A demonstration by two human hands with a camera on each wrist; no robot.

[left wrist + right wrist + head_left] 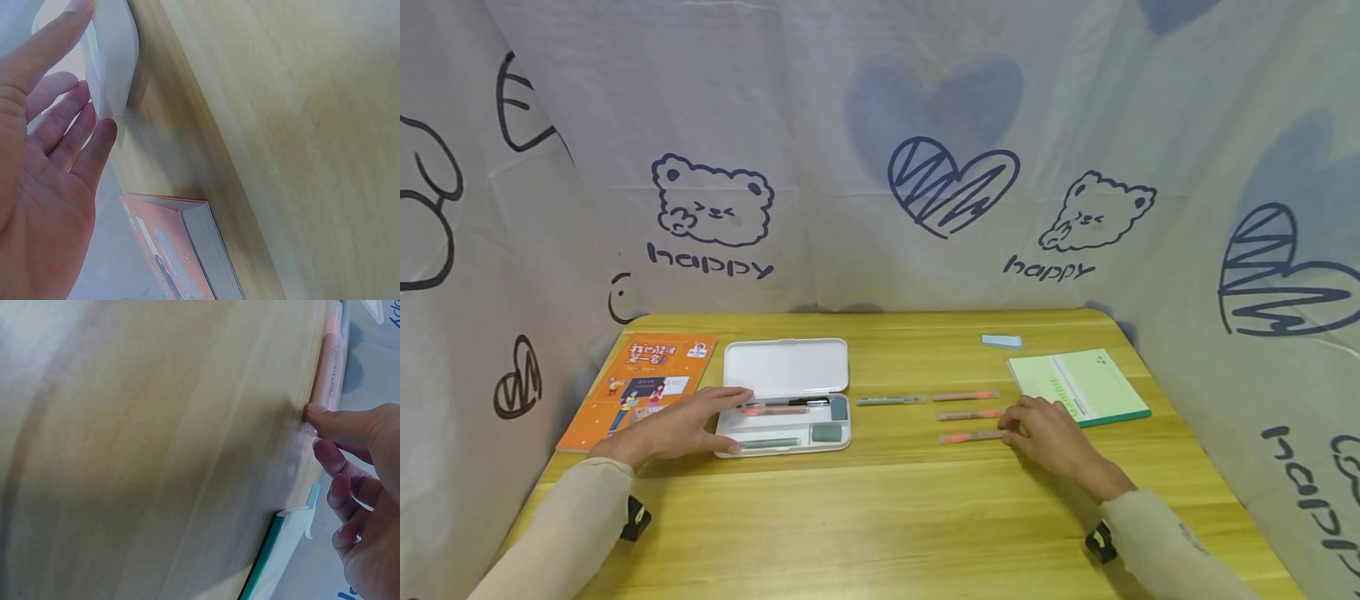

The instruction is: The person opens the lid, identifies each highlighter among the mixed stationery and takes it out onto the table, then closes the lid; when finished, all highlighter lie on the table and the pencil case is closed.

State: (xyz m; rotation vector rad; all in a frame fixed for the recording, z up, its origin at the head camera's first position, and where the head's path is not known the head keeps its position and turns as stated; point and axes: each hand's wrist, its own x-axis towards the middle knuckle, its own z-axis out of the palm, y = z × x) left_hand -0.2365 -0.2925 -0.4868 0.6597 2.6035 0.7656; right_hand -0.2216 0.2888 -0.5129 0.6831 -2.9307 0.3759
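A white pencil case (786, 367) lies with its lid back. In it are a black-capped pen (808, 402), a pinkish pen (775, 410), a green pen (770, 443) and two blue-green blocks, one the front block (827, 432). My left hand (688, 423) rests at the case's left end, thumb at its front corner, fingers lightly bent along its side (103, 69). With thumb and forefinger, my right hand (1048, 437) pinches the right end of a pinkish highlighter (966, 437), which lies on the table. Two similar highlighters, the middle one (966, 415) and back one (958, 397), lie behind it.
A grey-green pen (891, 400) lies right of the case. An orange book (647, 375) is at the left, partly behind my left hand. Beyond my right hand lies a light green notebook (1097, 383); a pale blue strip (1002, 341) is farther back. Printed cloth (820, 167) surrounds the table.
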